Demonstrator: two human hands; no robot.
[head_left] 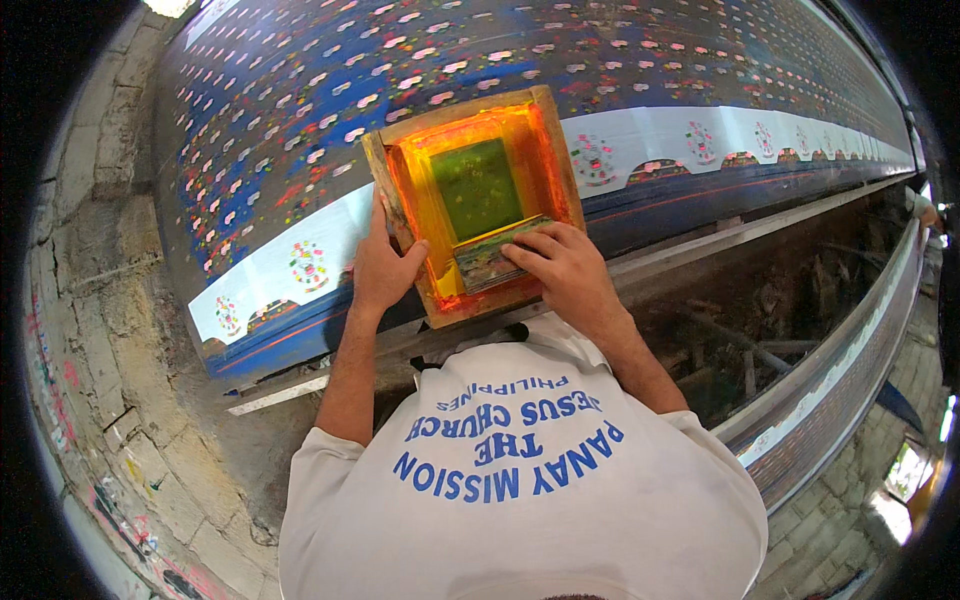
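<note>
A wooden screen-printing frame [462,109] lies slightly turned over the white printed strip [645,135] at the table's near edge. Orange and yellow ink coats its inner sides, around a dark green mesh window [475,188]. My left hand [385,262] grips the frame's left side, thumb on top and fingers along the outer edge. In my right hand [572,275] is a flat, ink-stained squeegee [488,262], resting inside the frame along the near side of the window. My right fingers lie over its top. The frame hides the strip beneath it.
The long dark table [300,110] carries blue stains and rows of small printed marks. A ledge [680,255] runs along its near side. Another long table [830,420] stands at right, beyond a dark gap. Part of another person's hand [928,215] shows far right. A block wall [110,270] is left.
</note>
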